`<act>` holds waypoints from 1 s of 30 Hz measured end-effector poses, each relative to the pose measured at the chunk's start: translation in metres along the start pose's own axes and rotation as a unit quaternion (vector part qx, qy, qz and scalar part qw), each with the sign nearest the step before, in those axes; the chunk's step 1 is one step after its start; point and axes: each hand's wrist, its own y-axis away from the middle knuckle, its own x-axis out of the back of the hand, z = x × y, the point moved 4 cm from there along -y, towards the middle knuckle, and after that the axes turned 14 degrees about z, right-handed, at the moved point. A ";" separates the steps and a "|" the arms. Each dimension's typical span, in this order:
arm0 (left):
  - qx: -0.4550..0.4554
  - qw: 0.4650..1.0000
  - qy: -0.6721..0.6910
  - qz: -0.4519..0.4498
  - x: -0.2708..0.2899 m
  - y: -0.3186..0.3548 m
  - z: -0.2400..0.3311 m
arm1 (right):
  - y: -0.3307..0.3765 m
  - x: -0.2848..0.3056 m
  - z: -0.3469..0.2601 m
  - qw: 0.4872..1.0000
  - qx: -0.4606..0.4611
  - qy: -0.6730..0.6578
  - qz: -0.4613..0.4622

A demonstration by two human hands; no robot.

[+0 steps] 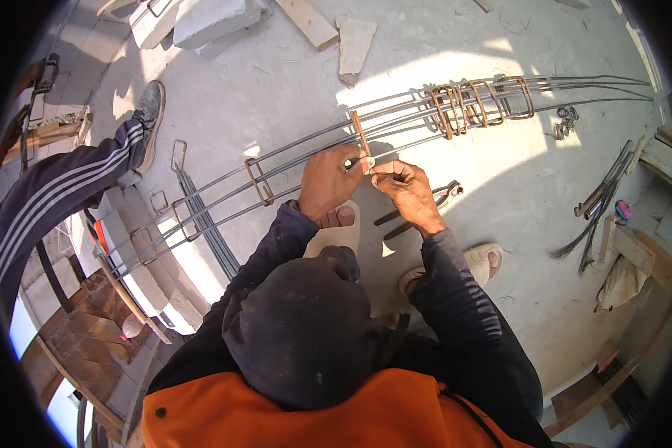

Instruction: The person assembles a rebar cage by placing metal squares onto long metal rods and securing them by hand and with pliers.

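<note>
Long thin steel reinforcing bars [313, 137] run side by side across the floor in front of me. My left hand [327, 179] is closed around the near bars, its thumb and fingertips at the lower end of a rusty stirrup [360, 133] that stands around them. Close to its right, my right hand [411, 194] pinches with thumb and forefinger at the same corner; what is between those fingertips is too small to tell. A pair of pincers [454, 189] lies on the floor just beyond my right hand, by my sandalled feet.
Several rusty stirrups [446, 112] hang bunched on the bars farther right. Past them lie a small wire coil [565, 121] and a bundle of tie wire [603, 198]. At left are another person's leg [67, 179], a pale block [194, 280] and more bars [209, 231]. Planks [306, 21] lie ahead.
</note>
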 end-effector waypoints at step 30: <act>-0.025 0.999 0.012 -0.040 -0.001 0.003 0.000 | -0.020 0.002 -0.068 0.753 0.466 0.465 -0.010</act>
